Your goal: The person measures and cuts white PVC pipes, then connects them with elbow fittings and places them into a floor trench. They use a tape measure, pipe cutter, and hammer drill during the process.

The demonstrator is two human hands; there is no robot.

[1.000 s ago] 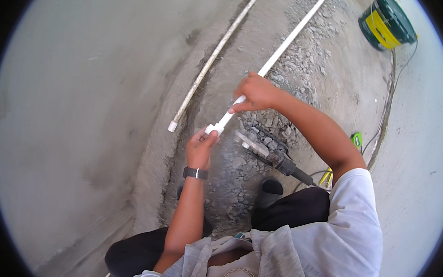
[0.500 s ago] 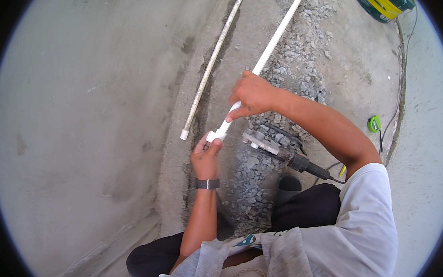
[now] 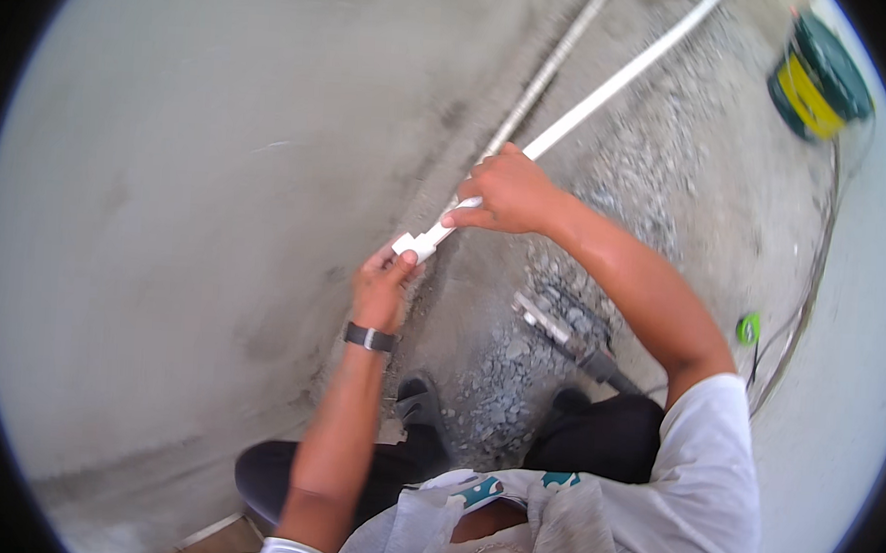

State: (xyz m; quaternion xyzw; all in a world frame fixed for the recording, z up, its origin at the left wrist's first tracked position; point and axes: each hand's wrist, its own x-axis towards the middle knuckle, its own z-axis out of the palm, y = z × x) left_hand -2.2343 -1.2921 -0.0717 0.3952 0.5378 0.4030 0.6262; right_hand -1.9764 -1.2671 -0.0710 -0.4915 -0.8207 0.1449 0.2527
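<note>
My right hand (image 3: 508,192) is wrapped round a long white plastic pipe (image 3: 624,78), close to its lower end. At that end sits a white plastic pipe fitting (image 3: 412,247), gripped between the thumb and fingers of my left hand (image 3: 377,291). Fitting and pipe meet in line; how deep the pipe goes in cannot be made out. A second, dirtier white pipe (image 3: 546,77) runs along the groove by the wall, and my right hand covers part of it.
On the rubble (image 3: 518,366) before my feet lies a pipe welding iron (image 3: 560,331) with a flat metal head and dark handle. A green tape measure (image 3: 749,329) rests at the right, near a cable (image 3: 823,251). A dark green bucket (image 3: 819,86) with a yellow band stands far right.
Both hands have moved a little left and up with the pipe and fitting, and the pipe slants more. The view has turned, so the bucket shows more fully.
</note>
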